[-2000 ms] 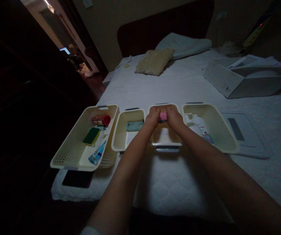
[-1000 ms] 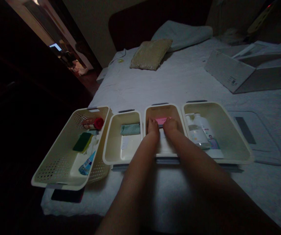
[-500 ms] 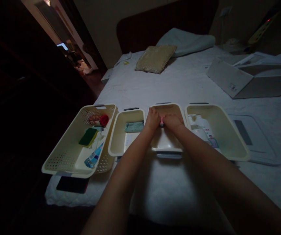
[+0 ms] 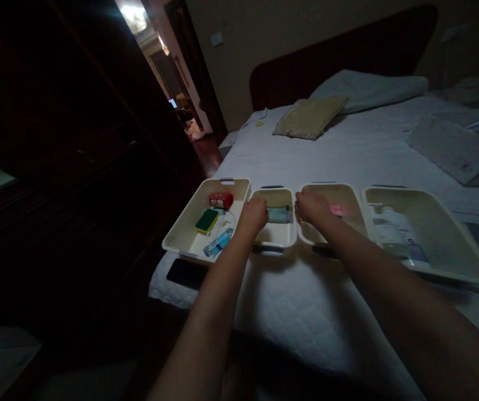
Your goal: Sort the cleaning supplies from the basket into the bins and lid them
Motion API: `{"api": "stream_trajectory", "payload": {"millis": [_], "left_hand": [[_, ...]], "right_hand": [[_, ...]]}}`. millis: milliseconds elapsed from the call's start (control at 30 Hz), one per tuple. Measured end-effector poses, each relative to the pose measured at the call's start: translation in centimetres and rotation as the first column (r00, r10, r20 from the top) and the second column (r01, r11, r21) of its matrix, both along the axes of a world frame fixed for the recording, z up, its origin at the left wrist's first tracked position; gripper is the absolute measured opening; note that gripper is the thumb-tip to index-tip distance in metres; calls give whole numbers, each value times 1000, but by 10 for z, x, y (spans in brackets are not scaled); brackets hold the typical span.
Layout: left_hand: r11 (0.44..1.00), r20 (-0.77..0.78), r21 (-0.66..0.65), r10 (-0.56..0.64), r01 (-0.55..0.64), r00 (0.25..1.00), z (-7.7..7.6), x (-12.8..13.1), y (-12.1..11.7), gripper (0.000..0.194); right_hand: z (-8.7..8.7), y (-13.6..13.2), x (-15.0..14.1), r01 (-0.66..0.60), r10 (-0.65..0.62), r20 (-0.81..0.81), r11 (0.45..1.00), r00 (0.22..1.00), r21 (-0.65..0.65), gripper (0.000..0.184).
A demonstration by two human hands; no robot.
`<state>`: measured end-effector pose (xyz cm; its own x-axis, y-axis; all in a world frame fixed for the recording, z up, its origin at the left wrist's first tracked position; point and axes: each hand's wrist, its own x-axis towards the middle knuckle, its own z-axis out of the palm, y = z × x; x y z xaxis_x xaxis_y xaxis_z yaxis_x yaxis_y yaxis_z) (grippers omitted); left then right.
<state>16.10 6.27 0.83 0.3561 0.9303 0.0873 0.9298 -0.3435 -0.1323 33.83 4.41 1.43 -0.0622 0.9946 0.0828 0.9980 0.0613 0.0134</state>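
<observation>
Green cloth (image 4: 279, 215) in bin (image 4: 280, 234) | left hand (image 4: 256, 215), right hand (image 4: 310, 206) flanking, grips unclear | perforated basket (image 4: 183, 235), pink-item bin (image 4: 355, 221) beside

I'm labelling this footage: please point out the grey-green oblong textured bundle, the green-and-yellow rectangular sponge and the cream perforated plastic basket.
Grey-green bundle (image 4: 278, 215): head view, middle of its visible side.
Sponge (image 4: 208, 219): head view, on its green face.
Basket (image 4: 186, 224): head view, bare inner left wall.
</observation>
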Motion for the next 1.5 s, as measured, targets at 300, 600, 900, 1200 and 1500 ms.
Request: {"api": "stream_trajectory", "payload": {"millis": [300,600,900,1200,1500], "left_hand": [[960,-32,-55,272,-274,962,14,-126,-39,33],[934,-28,-116,337,-338,941,11,-180,-59,34],[909,-13,-192,374,-370,927,-12,-194,-49,34],[895,-43,-252,370,-369,928,-27,-193,-27,35],[878,-44,-278,393,-389,919,-47,-205,2,35]], "right_hand": [[23,-16,-107,-176,180,-71,982,981,61,36],[21,-31,-175,-343,346,-35,937,938,67,35],[-4,-21,-202,-506,507,-13,861,862,58,31],[-25,3,-219,-591,592,-4,805,806,52,31],[-31,21,-236,-681,681,17,732,732,23,35]]}}
